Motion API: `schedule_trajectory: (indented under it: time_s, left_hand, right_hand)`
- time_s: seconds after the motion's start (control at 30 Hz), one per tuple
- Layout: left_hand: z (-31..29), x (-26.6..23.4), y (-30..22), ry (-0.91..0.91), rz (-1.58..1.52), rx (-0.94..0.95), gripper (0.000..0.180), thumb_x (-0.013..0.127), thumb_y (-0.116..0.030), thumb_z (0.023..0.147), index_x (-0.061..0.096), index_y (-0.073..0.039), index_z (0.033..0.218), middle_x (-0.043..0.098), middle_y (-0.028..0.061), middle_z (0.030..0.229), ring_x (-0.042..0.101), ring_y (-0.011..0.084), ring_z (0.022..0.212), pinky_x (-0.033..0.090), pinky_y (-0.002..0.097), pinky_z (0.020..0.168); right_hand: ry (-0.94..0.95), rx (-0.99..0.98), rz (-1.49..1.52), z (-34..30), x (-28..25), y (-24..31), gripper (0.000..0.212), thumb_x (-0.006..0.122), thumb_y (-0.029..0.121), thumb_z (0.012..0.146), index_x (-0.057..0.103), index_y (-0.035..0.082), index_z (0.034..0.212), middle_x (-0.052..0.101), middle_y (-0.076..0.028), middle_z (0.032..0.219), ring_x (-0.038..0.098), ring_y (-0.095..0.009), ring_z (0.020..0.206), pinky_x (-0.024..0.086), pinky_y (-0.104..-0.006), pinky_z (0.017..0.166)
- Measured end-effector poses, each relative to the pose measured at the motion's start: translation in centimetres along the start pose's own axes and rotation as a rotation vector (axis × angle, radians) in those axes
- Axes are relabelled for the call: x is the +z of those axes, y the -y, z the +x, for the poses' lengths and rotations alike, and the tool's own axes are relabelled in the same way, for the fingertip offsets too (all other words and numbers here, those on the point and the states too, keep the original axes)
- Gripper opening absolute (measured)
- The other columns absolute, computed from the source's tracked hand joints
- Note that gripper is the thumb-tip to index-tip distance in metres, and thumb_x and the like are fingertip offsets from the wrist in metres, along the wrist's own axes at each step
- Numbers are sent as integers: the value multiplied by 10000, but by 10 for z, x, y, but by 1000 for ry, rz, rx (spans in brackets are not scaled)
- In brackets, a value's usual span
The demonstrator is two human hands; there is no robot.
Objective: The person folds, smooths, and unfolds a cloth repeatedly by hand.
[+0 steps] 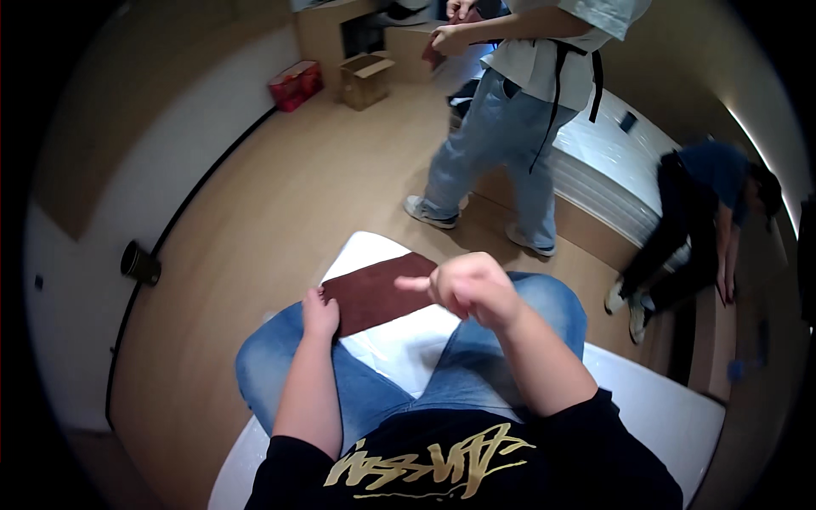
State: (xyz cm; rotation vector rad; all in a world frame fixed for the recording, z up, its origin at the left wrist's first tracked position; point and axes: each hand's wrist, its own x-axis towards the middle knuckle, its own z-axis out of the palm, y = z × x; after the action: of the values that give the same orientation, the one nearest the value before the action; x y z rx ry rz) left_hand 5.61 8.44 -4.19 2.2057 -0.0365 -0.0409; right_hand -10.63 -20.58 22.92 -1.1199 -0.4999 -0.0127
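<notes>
We wear a black T-shirt (pixel 565 459) with plain short sleeves (pixel 293 459); across its chest runs angular, graffiti-style lettering (pixel 427 468) in yellow-gold, a thin stroke of the same colour beneath. Our jeans (pixel 276 353) are blue denim, faded paler over the thighs. Our left hand (pixel 320 314) and right hand (pixel 476 289) are bare, like our forearms (pixel 306 395).
</notes>
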Motion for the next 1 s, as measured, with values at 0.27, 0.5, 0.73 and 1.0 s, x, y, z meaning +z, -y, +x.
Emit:
schedule_trajectory:
  time_s: [0.27,0.5,0.73,1.0]
  left_hand:
    - [-20,-15,-53,81,207,-129,475,676,-66,818,548,51,1260,644,284,1224,634,436,1147,515,449,1000]
    - [-18,-22,-58,138,214,-235,566,735,-149,803,531,27,1300,678,271,1180,653,414,1131,526,444,979]
    - [-21,-21,-53,182,216,-198,610,757,-175,795,517,23,1320,690,262,1167,663,403,1128,531,439,967]
    - [-20,-3,-43,79,150,-103,678,720,-44,837,347,-66,1402,722,180,1002,712,330,990,539,400,871]
  right_hand:
    - [-836,737,-292,-67,-119,-185,140,547,176,973,602,64,911,575,-40,711,547,-141,524,457,-290,520]
    - [-532,704,-722,-71,-128,-222,109,619,154,917,638,80,839,638,-20,766,600,-148,703,489,-308,659]
    - [-417,684,-1036,-65,-102,-202,165,637,222,930,660,63,890,679,-98,784,657,-219,756,521,-362,734]
    - [-384,686,-998,-66,-107,-203,130,615,171,890,671,53,891,696,-142,880,676,-283,817,526,-400,751]
